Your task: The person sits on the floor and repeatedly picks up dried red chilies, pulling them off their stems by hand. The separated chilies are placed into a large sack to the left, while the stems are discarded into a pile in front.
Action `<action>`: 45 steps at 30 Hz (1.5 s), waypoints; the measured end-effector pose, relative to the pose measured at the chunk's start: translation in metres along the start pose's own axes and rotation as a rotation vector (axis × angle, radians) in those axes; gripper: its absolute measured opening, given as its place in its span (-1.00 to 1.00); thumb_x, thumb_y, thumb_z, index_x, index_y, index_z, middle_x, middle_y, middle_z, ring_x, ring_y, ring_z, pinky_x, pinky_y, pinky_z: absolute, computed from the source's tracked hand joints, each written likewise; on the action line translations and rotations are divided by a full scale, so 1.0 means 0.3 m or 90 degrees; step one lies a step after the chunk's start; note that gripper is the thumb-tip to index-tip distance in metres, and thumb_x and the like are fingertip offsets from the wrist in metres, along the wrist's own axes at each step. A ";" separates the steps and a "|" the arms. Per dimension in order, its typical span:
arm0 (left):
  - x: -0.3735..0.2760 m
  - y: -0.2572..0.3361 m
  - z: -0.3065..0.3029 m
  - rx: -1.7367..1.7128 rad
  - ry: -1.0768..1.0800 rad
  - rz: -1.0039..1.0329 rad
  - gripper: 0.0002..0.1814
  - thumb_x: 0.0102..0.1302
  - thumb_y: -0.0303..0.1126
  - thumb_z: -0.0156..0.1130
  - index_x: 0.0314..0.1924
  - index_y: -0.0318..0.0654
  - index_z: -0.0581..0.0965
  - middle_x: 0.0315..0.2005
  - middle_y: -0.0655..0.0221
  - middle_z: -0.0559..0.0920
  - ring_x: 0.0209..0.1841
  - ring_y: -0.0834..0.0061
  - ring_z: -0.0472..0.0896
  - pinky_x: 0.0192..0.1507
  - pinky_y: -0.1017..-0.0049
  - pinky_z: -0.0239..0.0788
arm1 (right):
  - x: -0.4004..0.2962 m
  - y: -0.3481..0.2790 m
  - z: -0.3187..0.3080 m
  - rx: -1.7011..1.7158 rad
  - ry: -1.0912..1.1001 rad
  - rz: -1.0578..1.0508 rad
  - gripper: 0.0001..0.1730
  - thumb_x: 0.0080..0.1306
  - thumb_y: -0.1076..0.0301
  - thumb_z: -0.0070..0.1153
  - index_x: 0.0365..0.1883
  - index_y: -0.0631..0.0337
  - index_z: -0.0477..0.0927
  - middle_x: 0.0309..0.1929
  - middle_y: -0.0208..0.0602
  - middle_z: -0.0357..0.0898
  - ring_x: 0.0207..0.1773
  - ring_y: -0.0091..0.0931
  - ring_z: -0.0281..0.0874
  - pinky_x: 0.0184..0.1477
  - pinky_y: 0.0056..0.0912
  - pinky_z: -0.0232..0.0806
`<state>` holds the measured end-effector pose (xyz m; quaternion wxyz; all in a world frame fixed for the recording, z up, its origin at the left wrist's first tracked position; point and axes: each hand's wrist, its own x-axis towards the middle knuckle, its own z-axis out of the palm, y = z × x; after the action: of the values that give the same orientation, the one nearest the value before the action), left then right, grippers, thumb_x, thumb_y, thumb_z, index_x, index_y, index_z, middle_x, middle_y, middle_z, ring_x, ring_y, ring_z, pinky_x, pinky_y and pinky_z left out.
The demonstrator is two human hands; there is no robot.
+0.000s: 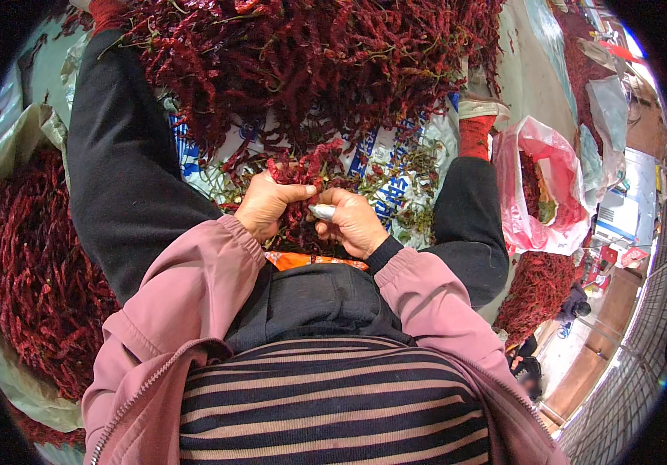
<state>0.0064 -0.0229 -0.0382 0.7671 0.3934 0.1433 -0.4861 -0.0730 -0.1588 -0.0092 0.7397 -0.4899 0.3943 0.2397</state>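
Dried red chili peppers lie in a large heap in front of me, between my legs. My left hand grips a small bunch of dried chilies, its thumb pressed across them. Close beside it, my right hand has its fingers curled at the lower part of the bunch, and a silvery cover sits on its thumb or a finger. Whether the right fingers pinch a stem is hidden. Beneath the hands, stems and chili bits are scattered over a white plastic sheet with blue printing.
An open sack full of dried chilies stands at my left. On the right are a pink-and-white plastic bag and another chili heap. People appear small at the far right, near a wire mesh.
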 end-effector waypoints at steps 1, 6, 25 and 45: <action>-0.001 -0.001 -0.003 0.005 -0.005 -0.009 -0.71 -0.04 -0.63 0.18 -0.22 -0.34 0.48 -0.32 0.33 0.58 -0.30 0.46 0.54 -0.16 0.43 0.35 | 0.003 0.003 0.002 -0.032 0.002 -0.008 -0.86 0.14 0.46 0.03 -0.33 0.29 0.43 -0.50 -0.35 0.45 -0.59 -0.63 0.38 -0.59 -0.59 0.29; -0.010 0.002 -0.001 0.053 -0.017 0.042 -0.70 -0.07 -0.63 0.19 -0.24 -0.37 0.48 -0.34 0.33 0.58 -0.35 0.47 0.54 -0.21 0.45 0.38 | -0.014 -0.029 -0.012 -0.004 0.041 -0.098 -0.84 0.11 0.46 0.05 -0.32 0.29 0.45 -0.48 -0.37 0.45 -0.58 -0.63 0.36 -0.57 -0.62 0.27; -0.018 0.002 0.016 0.132 -0.067 -0.088 -0.75 -0.13 -0.61 0.18 -0.33 -0.34 0.50 -0.47 0.41 0.56 -0.47 0.58 0.50 -0.34 0.57 0.34 | -0.014 -0.054 -0.033 -0.251 0.058 -0.206 -0.91 0.01 0.46 0.03 -0.47 0.23 0.48 -0.63 -0.33 0.43 -0.60 -0.53 0.36 -0.52 -0.45 0.26; 0.024 -0.010 -0.018 0.079 -0.090 -0.054 -0.79 -0.09 -0.66 0.11 -0.36 -0.38 0.44 -0.54 0.31 0.52 -0.52 0.45 0.52 -0.46 0.52 0.37 | 0.286 -0.342 -0.298 -1.091 0.402 -0.361 -0.62 -0.02 0.40 -0.03 -0.16 0.13 0.34 -0.39 -0.02 0.50 -0.30 -0.11 0.45 -0.30 -0.08 0.29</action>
<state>0.0083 -0.0241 -0.0476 0.7284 0.3982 0.0746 -0.5525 0.0213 -0.2848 -0.0431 0.0198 -0.9842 0.1328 0.1153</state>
